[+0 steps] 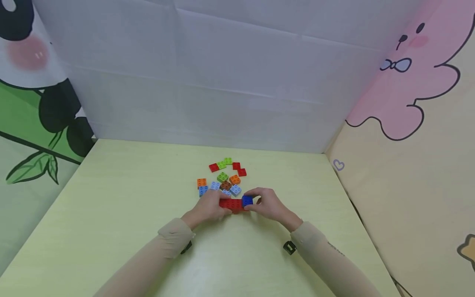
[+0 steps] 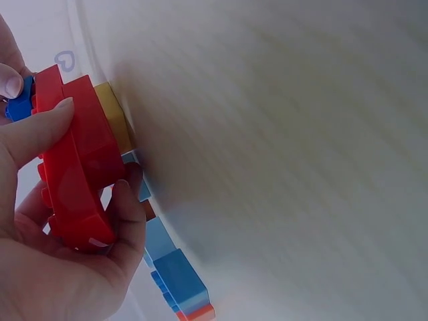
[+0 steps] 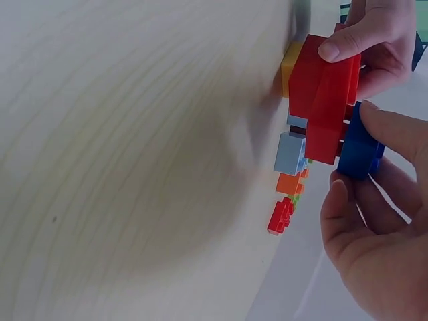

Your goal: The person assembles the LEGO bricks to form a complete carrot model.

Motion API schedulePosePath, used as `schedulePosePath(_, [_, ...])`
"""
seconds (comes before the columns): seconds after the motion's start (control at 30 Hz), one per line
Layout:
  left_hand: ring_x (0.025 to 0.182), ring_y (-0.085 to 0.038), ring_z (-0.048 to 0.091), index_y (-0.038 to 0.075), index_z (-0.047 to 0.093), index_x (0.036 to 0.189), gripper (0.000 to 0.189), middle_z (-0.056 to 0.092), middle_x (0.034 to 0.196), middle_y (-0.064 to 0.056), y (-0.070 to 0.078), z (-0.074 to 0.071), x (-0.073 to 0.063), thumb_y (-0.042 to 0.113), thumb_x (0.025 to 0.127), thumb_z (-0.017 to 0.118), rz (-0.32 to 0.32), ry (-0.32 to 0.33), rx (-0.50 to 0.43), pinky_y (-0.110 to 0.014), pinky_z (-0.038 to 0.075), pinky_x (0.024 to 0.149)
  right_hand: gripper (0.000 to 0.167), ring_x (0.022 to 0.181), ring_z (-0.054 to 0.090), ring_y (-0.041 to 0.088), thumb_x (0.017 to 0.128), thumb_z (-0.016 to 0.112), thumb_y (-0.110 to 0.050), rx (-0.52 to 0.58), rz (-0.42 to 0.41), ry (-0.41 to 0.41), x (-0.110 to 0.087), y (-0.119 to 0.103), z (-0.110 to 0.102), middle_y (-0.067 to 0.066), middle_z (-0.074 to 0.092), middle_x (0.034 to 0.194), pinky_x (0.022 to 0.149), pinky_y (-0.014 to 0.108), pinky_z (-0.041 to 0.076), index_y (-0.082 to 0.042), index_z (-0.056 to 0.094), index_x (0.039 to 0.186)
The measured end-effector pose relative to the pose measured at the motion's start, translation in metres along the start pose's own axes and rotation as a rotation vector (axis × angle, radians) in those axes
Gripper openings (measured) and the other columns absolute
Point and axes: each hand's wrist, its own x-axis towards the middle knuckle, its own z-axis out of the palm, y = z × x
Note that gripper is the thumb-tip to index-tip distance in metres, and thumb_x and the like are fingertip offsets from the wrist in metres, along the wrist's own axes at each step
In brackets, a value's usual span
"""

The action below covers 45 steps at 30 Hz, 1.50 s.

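My left hand (image 1: pixel 210 207) grips a stack of red toy bricks (image 1: pixel 231 204) by its left end, thumb along the near side. In the left wrist view the red bricks (image 2: pixel 80 154) sit one over another, with a yellow brick (image 2: pixel 114 117) below them. Between thumb and fingers, my right hand (image 1: pixel 271 206) pinches a dark blue brick (image 1: pixel 247 201) over the stack's right end. The right wrist view has the blue brick (image 3: pixel 359 144) at the studs of the upper red brick, a narrow dark gap showing between them.
Beyond the hands lie loose bricks on the pale table (image 1: pixel 148 177): light blue bricks (image 1: pixel 235 190), a brown one (image 1: pixel 225 185), orange ones (image 1: pixel 235 179), green ones (image 1: pixel 222 177) and red ones (image 1: pixel 242 172). An orange brick (image 1: pixel 201 182) and a blue brick (image 1: pixel 203 191) lie to the left. A grey-white backdrop (image 1: pixel 222 103) rises behind.
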Motion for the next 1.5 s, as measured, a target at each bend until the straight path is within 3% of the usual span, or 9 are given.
schedulePosePath(0.53, [0.094, -0.02, 0.051, 0.011, 0.07, 0.115, 0.042, 0.064, 0.111, -0.001, 0.0005, 0.0018, -0.0019, 0.026, 0.078, 0.08, 0.01, 0.0, -0.004, -0.038, 0.043, 0.083, 0.037, 0.093, 0.06, 0.011, 0.082, 0.077, -0.018, -0.036, -0.015, -0.065, 0.0024, -0.0027, 0.0009, 0.0, 0.066, 0.108, 0.073, 0.022, 0.05, -0.009, 0.068, 0.117])
schedulePosePath(0.93, [0.089, -0.018, 0.051, 0.011, 0.072, 0.112, 0.039, 0.065, 0.104, 0.002, 0.004, -0.0007, -0.0031, 0.025, 0.077, 0.081, 0.015, -0.001, 0.002, -0.036, 0.042, 0.079, 0.037, 0.092, 0.061, 0.013, 0.08, 0.078, -0.016, -0.065, -0.01, -0.092, 0.0043, -0.003, 0.001, 0.001, 0.066, 0.108, 0.073, 0.021, 0.05, -0.01, 0.068, 0.116])
schedulePosePath(1.2, [0.088, -0.018, 0.05, 0.012, 0.072, 0.112, 0.039, 0.064, 0.103, 0.002, 0.0033, -0.0013, -0.0015, 0.025, 0.077, 0.081, 0.013, -0.01, 0.014, -0.035, 0.042, 0.077, 0.038, 0.091, 0.063, 0.019, 0.08, 0.079, -0.013, -0.071, -0.018, -0.12, 0.0053, -0.0078, -0.0048, 0.004, 0.067, 0.106, 0.075, 0.028, 0.053, -0.005, 0.068, 0.115])
schedulePosePath(1.5, [0.088, -0.018, 0.051, 0.013, 0.072, 0.112, 0.039, 0.064, 0.103, 0.003, 0.0017, -0.0005, -0.0016, 0.026, 0.076, 0.081, 0.017, -0.012, 0.022, -0.035, 0.042, 0.077, 0.035, 0.089, 0.063, 0.013, 0.08, 0.079, -0.015, -0.072, -0.026, -0.119, 0.006, -0.0062, -0.0015, 0.0, 0.067, 0.103, 0.071, 0.021, 0.051, -0.008, 0.069, 0.113])
